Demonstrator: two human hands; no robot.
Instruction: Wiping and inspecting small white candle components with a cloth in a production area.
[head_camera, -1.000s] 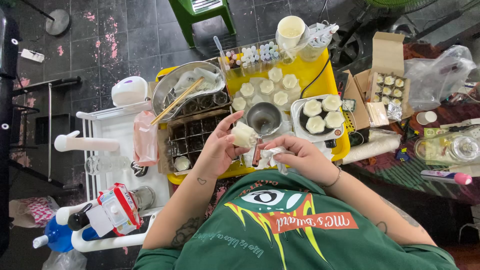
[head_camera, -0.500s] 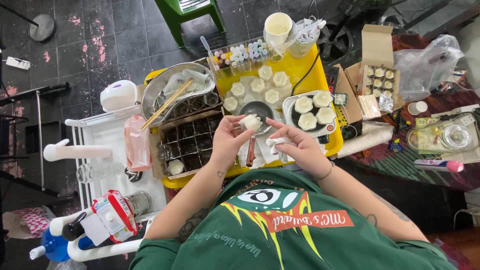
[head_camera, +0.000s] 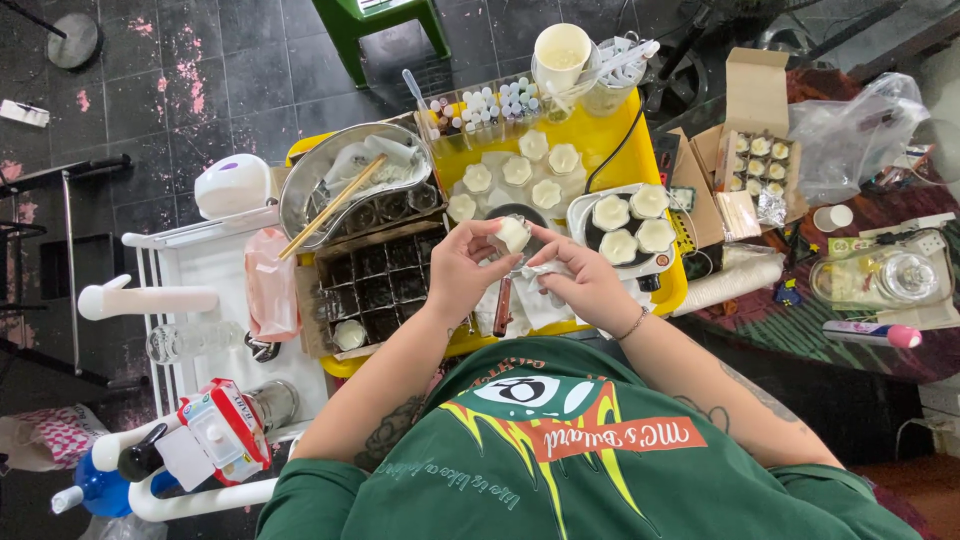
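Grip: my left hand (head_camera: 462, 268) pinches the small white candle (head_camera: 513, 234) between thumb and fingertips; my right hand (head_camera: 585, 283) closes on a crumpled white tissue (head_camera: 545, 272), its fingertips touching the candle.
Item: small, round, creamy white candle, smooth-sided; finer detail too small to tell.
Place: held above the near edge of the yellow tray (head_camera: 600, 135), over a dark round pan (head_camera: 515, 213) on that tray.
On the tray, far side: loose white flower-shaped candles (head_camera: 518, 170).
On the tray, right side: pale dish (head_camera: 580, 215) with four like candles.
Left of the tray: dark divided box (head_camera: 375, 280); metal bowl (head_camera: 310, 185) with wooden chopsticks (head_camera: 330, 205).
Right of the tray: open cardboard box (head_camera: 755, 100) of small candles.
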